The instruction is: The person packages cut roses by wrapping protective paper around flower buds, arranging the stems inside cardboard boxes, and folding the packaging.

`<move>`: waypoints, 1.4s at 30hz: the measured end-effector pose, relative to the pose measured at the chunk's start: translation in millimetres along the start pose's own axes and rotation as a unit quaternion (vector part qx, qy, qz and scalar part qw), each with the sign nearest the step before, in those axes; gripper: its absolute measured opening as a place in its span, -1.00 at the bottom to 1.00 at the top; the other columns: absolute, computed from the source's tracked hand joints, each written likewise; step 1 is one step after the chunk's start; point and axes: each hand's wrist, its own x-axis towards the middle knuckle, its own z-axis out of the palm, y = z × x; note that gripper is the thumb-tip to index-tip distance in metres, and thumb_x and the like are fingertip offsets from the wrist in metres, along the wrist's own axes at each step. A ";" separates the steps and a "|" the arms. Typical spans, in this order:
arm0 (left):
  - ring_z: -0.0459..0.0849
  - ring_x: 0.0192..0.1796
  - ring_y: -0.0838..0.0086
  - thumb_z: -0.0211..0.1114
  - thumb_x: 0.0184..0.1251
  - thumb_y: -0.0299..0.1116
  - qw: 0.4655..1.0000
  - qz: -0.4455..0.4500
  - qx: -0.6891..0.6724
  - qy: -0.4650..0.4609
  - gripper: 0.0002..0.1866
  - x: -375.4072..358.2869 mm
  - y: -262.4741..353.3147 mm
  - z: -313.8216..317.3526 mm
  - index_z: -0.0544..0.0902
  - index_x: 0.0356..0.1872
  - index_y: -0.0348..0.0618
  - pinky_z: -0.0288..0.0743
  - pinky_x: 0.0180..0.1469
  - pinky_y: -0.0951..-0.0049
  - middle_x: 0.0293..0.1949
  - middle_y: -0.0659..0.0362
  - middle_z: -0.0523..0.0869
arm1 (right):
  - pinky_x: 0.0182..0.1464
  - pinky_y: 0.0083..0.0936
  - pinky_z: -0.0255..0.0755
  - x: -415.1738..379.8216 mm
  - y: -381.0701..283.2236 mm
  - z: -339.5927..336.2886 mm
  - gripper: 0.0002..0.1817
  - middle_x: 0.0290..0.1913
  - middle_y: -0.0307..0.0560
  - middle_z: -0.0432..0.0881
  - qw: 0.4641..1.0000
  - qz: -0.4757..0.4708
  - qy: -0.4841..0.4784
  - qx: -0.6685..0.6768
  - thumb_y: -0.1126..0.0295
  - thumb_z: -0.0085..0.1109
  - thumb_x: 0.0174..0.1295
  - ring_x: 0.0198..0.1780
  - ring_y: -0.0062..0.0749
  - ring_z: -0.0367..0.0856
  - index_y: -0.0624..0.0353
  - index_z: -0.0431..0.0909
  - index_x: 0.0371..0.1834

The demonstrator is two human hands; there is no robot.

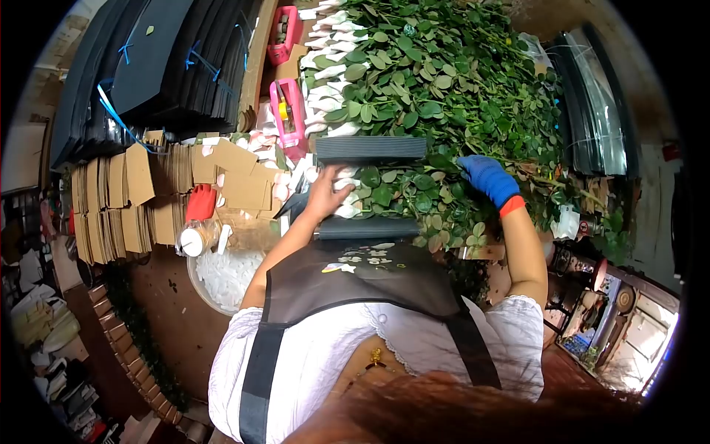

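My bare left hand (328, 194) rests at the bud end of a bunch of leafy rose stems (396, 189), thumb and fingers apart, touching the white-covered buds (347, 206). In a blue glove with an orange cuff, my right hand (489, 180) curls over the stems and leaves at the bunch's other side. Its fingertips are partly hidden among the leaves. A dark ribbed sheet (371, 149) stands up behind the bunch, and another dark ribbed piece (366, 229) lies along its near side, against my apron (355, 277).
A large heap of leafy stems (444, 81) covers the table beyond. Pink tape dispensers (288, 118) stand left of it. Dark sheets (170, 66) and cardboard pieces (111, 196) are stacked at left, above a tub of white pieces (225, 277). More dark sheets (595, 103) stand at right.
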 end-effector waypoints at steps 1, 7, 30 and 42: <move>0.73 0.03 0.19 0.56 0.21 -0.29 1.000 0.001 0.015 0.001 -0.43 -0.4 -0.8 -0.3 0.55 0.23 -0.10 0.60 0.06 0.28 0.05 -0.01 0.66 | 0.02 -0.07 0.55 0.9 -1.1 -1.5 -0.71 -0.11 0.10 0.69 1.000 0.003 -0.010 -0.010 0.28 0.21 0.33 -0.03 0.11 0.66 0.02 0.58 0.09; 0.71 -0.05 0.22 0.55 0.20 -0.30 1.000 -0.013 -0.006 -0.018 -0.48 0.9 -3.2 1.8 0.62 0.20 -0.05 0.63 -0.07 0.31 0.00 0.00 0.65 | 0.09 -0.11 0.56 4.4 11.5 67.1 -0.62 -0.05 0.09 0.71 0.999 0.044 0.004 -0.016 0.19 0.20 0.26 0.03 0.05 0.67 -0.03 0.64 0.13; 0.64 0.04 0.38 0.49 0.28 -0.44 0.990 -0.114 -0.038 -0.072 -0.45 1.0 9.0 -2.1 0.51 0.27 -0.25 0.65 -0.02 0.41 0.14 0.05 0.59 | -0.05 -0.10 0.56 85.6 13.7 28.9 -0.78 -0.16 -0.03 0.71 0.934 -0.024 0.355 0.043 0.34 0.12 0.33 -0.08 -0.04 0.69 -0.03 0.68 -0.02; 0.67 0.01 0.29 0.54 0.22 -0.38 0.986 -0.131 -0.084 -0.063 -0.45 -5.2 -9.6 4.7 0.56 0.22 -0.21 0.65 -0.03 0.35 0.11 0.01 0.59 | 0.03 -0.10 0.57 194.9 106.7 -88.6 -0.71 -0.06 0.01 0.75 0.933 0.243 0.253 -0.079 0.22 0.23 0.27 -0.05 0.03 0.71 -0.01 0.67 0.03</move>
